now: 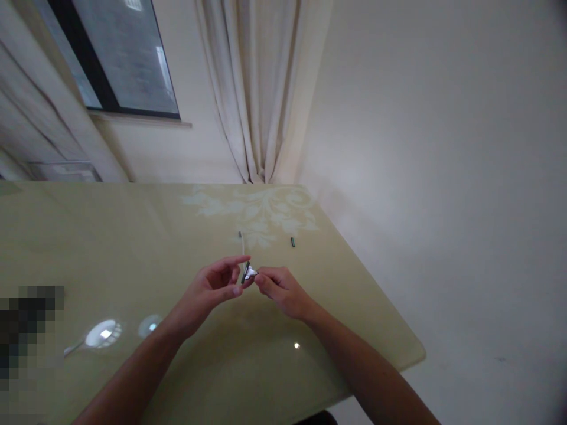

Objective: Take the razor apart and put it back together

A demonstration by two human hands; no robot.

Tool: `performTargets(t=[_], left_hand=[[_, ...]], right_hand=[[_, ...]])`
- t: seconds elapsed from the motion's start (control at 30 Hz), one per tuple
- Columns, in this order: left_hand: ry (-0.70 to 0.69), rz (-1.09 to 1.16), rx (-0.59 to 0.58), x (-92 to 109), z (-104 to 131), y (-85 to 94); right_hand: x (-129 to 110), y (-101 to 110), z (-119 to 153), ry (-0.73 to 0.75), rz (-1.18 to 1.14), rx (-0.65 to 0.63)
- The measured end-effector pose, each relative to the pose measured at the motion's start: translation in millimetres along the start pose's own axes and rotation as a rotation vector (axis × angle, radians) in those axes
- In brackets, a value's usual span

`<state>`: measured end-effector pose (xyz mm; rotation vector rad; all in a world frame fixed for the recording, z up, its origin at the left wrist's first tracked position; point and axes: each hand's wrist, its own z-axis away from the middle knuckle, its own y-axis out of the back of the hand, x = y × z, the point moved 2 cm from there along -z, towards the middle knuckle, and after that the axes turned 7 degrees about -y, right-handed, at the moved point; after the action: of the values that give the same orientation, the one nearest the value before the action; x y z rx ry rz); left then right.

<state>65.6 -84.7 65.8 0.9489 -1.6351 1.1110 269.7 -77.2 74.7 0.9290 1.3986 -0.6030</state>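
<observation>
Silvery piece: small, dark-edged [245, 273]; raised between the two hands above the table [354, 319]; too small to identify (the bright glare hardly helps).

Right hand [286, 292]: closed, thumb and fingers pinching the near-right end of the silvery piece [251, 273].

Left hand [206, 292]: partly open, index finger and thumb parted on either side of the dark edge; whether their tips press on it, cannot tell.

Handling: both hands are at the silvery piece, which is off the tabletop; by judgement, work on it is in hand. What is finished and what remains cannot be told from this view.

Small dark piece [293, 242]: one, lying on the table beyond the right hand, apart from both hands and the silvery piece.

Pale cord [243, 245]: thin, with a small greyish end [240, 234]; extends from beyond the hands towards them; any join to the silvery piece, cannot tell.
</observation>
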Motion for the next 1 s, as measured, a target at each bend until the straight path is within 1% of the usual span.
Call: performTargets(t=[0.13,0.3,0.4,0.5,0.67,0.83,1.0], left_hand=[[-0.039,-0.053,-0.009,1.6,-0.4,-2.7],[-0.136,-0.184,0.031,2.7,-1.3,-3.1],[-0.12,-0.193,0.036,3.0,-0.9,-4.3],[-0.085,-0.12,0.013,4.8,0.0,-7.1],[-0.083,-0.03,-0.001,7.7,0.5,-9.4],[-0.091,-0.078,-0.01,4.0,0.3,-8.4],[-0.163,-0.189,0.02,1.4,0.0,-7.0]], right_hand=[[-1.8,-0.7,0.8,0.056,0.081,0.0],[-1.7,-1.5,0.1,0.152,0.247,0.044],[-1.9,-0.6,-0.2,0.164,0.306,0.052],[-4.1,-0.1,1.0,0.168,0.308,0.05],[-6.2,-0.4,4.4,0.2,0.317,0.114],[-2.9,0.3,3.8,0.213,0.367,0.118],[1.1,1.7,3.2,0.267,0.472,0.125]])
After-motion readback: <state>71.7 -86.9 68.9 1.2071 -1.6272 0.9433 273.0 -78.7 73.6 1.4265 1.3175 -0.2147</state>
